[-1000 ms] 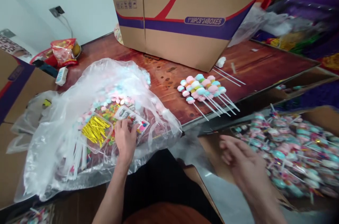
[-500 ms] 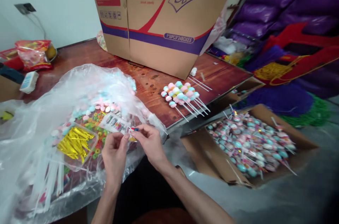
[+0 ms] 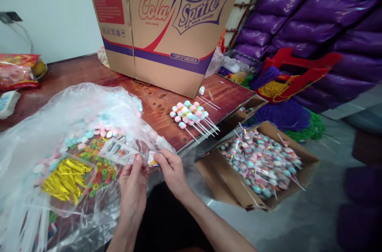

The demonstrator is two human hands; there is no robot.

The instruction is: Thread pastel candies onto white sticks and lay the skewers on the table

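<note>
In front of my body, both hands are closed on a small clear printed bag [image 3: 152, 159]. My left hand [image 3: 133, 178] pinches its left end between thumb and fingers. At its right end, with white, blue and yellow print, my right hand [image 3: 172, 170] grips with thumb and forefinger. Flat printed bags [image 3: 116, 151] lie just beyond the left hand, on ring-shaped gummies [image 3: 104, 168]. Left of these, gold twist ties [image 3: 67, 179] fill a clear tray [image 3: 94, 172]. Marshmallow sticks [image 3: 189, 113] lie in a group on the table beyond my right hand.
A large cardboard carton [image 3: 161, 61] stands at the back of the table [image 3: 161, 125]. Clear plastic sheeting [image 3: 74, 105] spreads over the left side, with white sticks [image 3: 34, 220] at lower left. At right, an open box [image 3: 205, 172] holds many wrapped marshmallow sticks. Purple packages [image 3: 334, 17] are stacked behind.
The view has turned right, shifting the scene leftward. My hands remain close together on the small bag; more of its printed face now shows between them.
</note>
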